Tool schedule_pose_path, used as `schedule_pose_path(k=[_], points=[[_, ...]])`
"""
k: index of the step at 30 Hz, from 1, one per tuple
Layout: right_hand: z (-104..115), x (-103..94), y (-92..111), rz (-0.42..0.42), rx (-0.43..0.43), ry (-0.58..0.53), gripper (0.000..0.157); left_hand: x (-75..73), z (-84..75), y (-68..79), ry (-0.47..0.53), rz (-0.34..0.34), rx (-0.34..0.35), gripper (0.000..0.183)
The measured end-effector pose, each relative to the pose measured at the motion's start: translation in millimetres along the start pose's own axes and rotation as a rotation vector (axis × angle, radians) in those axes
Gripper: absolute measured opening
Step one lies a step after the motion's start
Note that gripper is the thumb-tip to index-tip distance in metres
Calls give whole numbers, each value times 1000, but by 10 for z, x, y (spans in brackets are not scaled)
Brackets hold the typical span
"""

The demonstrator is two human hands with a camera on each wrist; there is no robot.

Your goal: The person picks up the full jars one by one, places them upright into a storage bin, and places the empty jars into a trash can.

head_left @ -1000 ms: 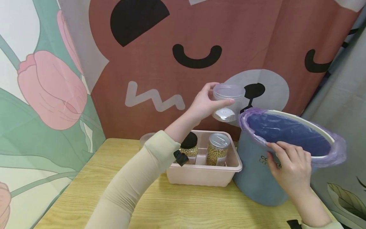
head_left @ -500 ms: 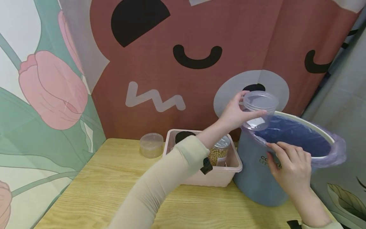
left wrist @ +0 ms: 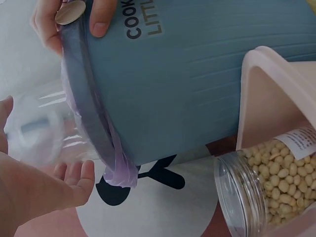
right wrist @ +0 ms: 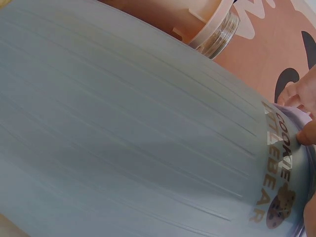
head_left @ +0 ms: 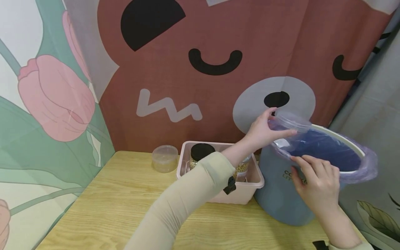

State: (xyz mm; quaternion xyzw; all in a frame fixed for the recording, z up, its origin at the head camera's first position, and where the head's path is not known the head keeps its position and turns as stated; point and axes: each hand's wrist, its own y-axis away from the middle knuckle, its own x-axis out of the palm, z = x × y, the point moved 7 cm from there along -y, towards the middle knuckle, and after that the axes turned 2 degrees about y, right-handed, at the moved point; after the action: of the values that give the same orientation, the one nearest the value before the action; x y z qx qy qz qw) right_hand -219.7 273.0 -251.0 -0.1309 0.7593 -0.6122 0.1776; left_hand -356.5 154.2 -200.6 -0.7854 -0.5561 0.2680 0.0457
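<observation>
My left hand (head_left: 262,130) holds a clear plastic jar (head_left: 292,121) between thumb and fingers, tilted over the left part of the bin's mouth. In the left wrist view the jar (left wrist: 47,126) overlaps the liner-covered rim. The blue-grey trash can (head_left: 281,194) stands at the right of the table, lined with a purple plastic bag (head_left: 370,163). My right hand (head_left: 318,182) grips its near rim, fingertips on the bag's edge and thumb against the outer wall. In the right wrist view the can's printed wall (right wrist: 148,123) fills most of the picture.
Left of the can, a pink basket (head_left: 231,198) holds a black-lidded jar (head_left: 202,151) and a silver-topped jar of yellow beans (left wrist: 284,177), partly behind my left sleeve. A clear round tub (head_left: 165,159) sits left of the basket on the wooden table (head_left: 103,208). Printed curtains hang behind.
My left hand has carried the clear jar rightward and down from above the basket to the bin's mouth, tipping it. The right hand stays at the rim.
</observation>
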Motion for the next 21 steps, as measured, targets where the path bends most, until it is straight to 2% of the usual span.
schedule_pose_path(k=[9,21], points=[[3,0,-9,-5,1,-4,27,-90,56,56,2,40,-11,84],[6,-12,-27,8,14,-8,27,-299,20,141,-9,92,33,77]])
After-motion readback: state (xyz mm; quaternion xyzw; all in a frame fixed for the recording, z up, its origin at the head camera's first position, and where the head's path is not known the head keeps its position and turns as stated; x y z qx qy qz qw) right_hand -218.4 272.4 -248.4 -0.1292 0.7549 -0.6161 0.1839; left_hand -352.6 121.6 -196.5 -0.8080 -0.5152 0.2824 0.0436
